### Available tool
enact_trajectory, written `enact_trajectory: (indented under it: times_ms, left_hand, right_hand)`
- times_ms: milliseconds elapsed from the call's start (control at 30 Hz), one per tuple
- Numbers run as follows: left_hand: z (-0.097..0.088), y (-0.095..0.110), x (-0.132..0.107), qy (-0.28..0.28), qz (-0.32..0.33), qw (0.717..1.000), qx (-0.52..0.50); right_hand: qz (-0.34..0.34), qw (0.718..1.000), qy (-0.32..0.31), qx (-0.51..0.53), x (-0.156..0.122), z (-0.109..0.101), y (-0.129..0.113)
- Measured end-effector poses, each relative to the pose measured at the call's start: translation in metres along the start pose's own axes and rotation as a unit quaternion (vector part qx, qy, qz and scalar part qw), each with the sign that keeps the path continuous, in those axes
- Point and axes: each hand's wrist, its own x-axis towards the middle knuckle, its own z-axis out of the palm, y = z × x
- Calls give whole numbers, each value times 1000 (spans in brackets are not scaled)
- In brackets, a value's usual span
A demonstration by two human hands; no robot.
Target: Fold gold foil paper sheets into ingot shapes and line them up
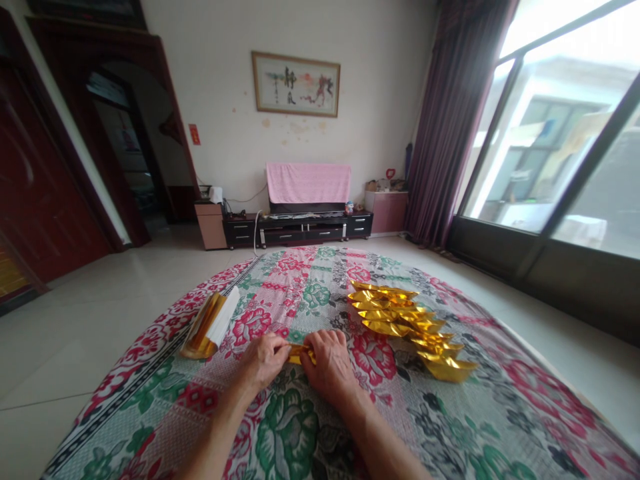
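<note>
While the left hand [265, 360] pinches the left end of the foil [296, 356] on the cloth [287, 421], left of the boats [385, 327], right hand [331, 363] curls over its right end, pinch unclear, folding looks in hand, seemingly calling for an even crease next.

We find writing in two places. On the framed picture [296, 83] on the far wall [215, 73], we see two large dark Chinese characters [290, 78], one above the other; the upper looks like 静, the lower we cannot settle. Smaller characters [276, 88] run down at their left, too small to read. The red strip [195, 135] bears marks we cannot decipher.
</note>
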Motion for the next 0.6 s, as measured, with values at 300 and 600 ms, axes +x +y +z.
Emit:
enact_trajectory:
  times_ms: [300,600]
  left_hand:
    - [1,-3,1,-1,13,1000,5]
    - [5,4,0,21,-7,997,71]
  right_hand:
    - [-3,1000,-4,-2,-1,-1,0]
    - [-22,999,-13,-27,1,-4,-5]
